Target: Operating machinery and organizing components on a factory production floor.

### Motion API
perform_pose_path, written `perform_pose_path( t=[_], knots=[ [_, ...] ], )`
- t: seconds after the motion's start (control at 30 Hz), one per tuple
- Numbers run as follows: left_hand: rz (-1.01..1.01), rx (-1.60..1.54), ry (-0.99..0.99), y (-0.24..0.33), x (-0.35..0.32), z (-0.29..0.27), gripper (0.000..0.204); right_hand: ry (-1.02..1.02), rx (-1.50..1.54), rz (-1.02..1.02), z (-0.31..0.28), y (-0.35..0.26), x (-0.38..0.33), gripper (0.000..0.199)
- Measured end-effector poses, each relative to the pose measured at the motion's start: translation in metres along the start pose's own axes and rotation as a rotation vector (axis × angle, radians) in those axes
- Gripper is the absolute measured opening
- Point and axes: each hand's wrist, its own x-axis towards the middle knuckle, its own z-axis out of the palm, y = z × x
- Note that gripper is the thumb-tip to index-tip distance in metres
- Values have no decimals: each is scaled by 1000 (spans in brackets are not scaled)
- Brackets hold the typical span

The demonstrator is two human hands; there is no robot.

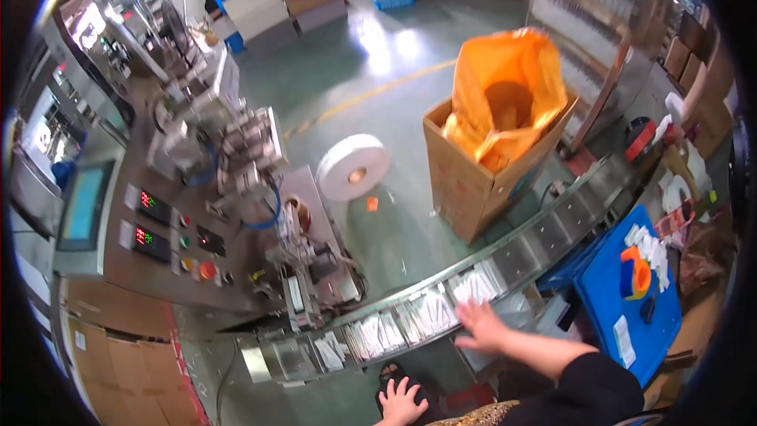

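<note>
My right hand (pixel 482 329) reaches over the near edge of a curved metal conveyor (pixel 527 259), fingers apart. Just beyond its fingertips lies a pile of slim white packets (pixel 478 282) in one compartment; whether the fingers touch them I cannot tell. More white packets (pixel 426 316) fill the compartment to its left, and another batch of packets (pixel 375 336) lies further left. A few loose packets (pixel 331 351) sit near the conveyor's left end. My left hand (pixel 403 403) is low in front of my body, fingers spread, holding nothing, above my dark-clad leg.
A machine panel (pixel 169 244) with lit displays and buttons stands left. A large white roll (pixel 353 167) rests beyond the conveyor, beside a cardboard box (pixel 465 189) lined with an orange bag (pixel 511 95). At right, a blue board (pixel 635 308) carries an orange-and-blue tape dispenser (pixel 634 274).
</note>
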Motion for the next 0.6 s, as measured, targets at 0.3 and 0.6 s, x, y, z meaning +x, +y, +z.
perform_pose_path(
  t=[0.3,0.6],
  knots=[
    [-85,-154,-697,34,-46,-55,56,-54,676,-113,-146,-93,-135,76],
    [-198,-1380,1075,46,-297,-214,23,499,1235,-838,-515,-260,-70,57]
  ],
)
